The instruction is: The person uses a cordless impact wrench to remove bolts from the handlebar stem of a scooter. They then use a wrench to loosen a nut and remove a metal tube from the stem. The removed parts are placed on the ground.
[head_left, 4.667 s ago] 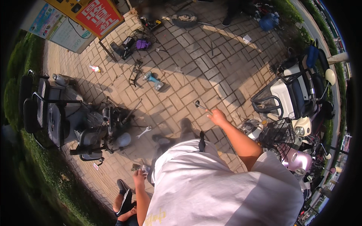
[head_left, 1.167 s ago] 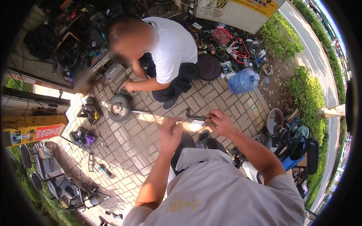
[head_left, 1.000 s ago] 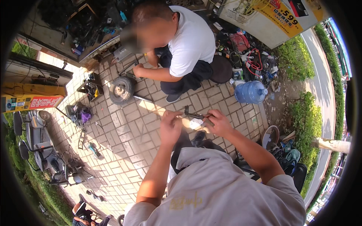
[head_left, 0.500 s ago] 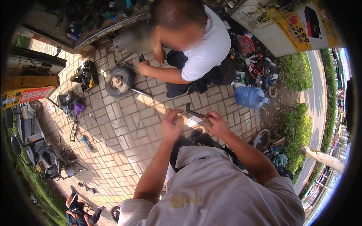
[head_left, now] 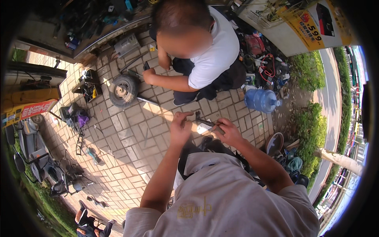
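Observation:
My right hand (head_left: 229, 132) is closed round the handle of a small hammer-like tool (head_left: 205, 121), whose dark head points up and left toward my other hand. My left hand (head_left: 181, 128) has its fingers curled in a pinch beside the tool's head, slightly apart from it. Whatever lies between those fingertips is too small to make out. In front of me a person (head_left: 215, 43) in a white shirt crouches, gripping a dark-headed tool (head_left: 147, 66) next to a small wheel with a black tire (head_left: 123, 91) on the paving.
A blue water jug (head_left: 260, 100) lies on its side at the right, near piled tools and red cable (head_left: 269, 65). Black crates (head_left: 89, 85) and loose parts are scattered left. Scooters (head_left: 37, 158) stand at the far left; bushes (head_left: 314, 126) line the right.
The view has shifted slightly. The crouching person's head has moved a little up and left. My hands keep nearly the same pose, the tool still in my right hand.

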Demonstrator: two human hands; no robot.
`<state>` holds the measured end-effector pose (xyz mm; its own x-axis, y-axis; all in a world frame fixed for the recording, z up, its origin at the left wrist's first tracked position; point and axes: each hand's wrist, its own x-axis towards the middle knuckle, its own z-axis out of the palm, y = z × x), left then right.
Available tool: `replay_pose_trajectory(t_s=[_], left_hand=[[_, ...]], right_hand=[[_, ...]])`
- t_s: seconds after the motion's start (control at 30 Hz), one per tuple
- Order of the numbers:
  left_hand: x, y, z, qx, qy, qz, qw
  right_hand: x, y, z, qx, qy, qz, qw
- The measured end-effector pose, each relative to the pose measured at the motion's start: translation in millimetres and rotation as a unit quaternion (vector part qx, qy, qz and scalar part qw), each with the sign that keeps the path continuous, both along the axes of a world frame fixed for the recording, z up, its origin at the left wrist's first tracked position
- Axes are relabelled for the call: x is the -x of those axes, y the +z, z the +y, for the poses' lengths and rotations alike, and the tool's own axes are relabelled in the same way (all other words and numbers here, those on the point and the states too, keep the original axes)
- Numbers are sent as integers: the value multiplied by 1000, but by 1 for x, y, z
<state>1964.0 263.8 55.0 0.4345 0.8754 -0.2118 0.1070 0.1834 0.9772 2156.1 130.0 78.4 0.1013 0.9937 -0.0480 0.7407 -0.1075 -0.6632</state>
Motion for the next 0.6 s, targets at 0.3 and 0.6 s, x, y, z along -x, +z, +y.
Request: replay_pose_trajectory(t_s=[0.3,0.6], left_hand=[[3,-12,-4,2,-37,20,999],[77,-115,-22,172,-22,178,969]], right_hand=[[-1,0,-8,-13,-21,-2,1000],[-66,-10,-95,1,-232,-43,972]])
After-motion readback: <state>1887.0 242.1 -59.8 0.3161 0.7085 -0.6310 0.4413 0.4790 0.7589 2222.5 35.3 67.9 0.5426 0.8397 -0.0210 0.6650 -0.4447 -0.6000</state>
